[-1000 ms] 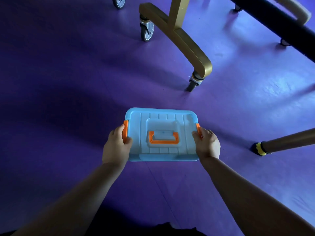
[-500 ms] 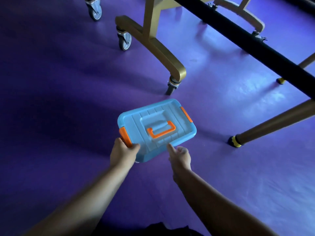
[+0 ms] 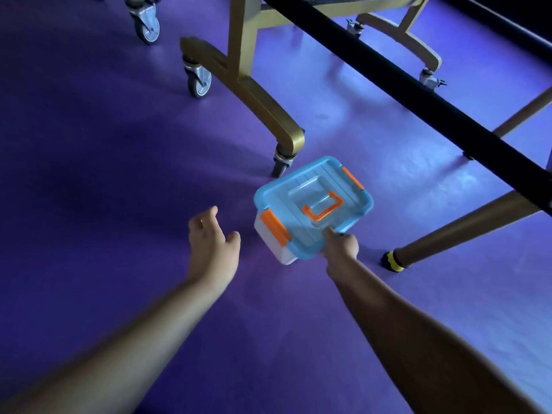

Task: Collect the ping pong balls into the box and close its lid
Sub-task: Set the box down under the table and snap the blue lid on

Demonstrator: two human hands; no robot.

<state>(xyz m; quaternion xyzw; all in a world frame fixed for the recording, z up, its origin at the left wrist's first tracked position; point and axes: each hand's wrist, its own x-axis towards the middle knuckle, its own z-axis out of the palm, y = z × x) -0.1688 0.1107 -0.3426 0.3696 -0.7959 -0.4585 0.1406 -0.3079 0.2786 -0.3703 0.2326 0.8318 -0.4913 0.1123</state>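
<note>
The box [image 3: 273, 245] is white with a blue lid [image 3: 310, 204], an orange top handle and orange side latches. The lid lies flat on it and the box is turned at an angle above the purple floor. My right hand [image 3: 340, 245] grips the lid's near edge, thumb on top. My left hand [image 3: 212, 240] hovers to the left of the box, apart from it, fingers spread and holding nothing. No ping pong balls are visible; the box's inside is hidden.
A gold table leg frame [image 3: 263, 112] with caster wheels [image 3: 198, 80] stands just behind the box. A black table edge [image 3: 418, 94] runs diagonally at the right. A gold leg with a yellow-ringed foot [image 3: 394, 261] rests on the floor right of my right hand.
My left hand has let go of the left latch and moved away to the left. The box has turned and shifted right, held now by my right hand alone.
</note>
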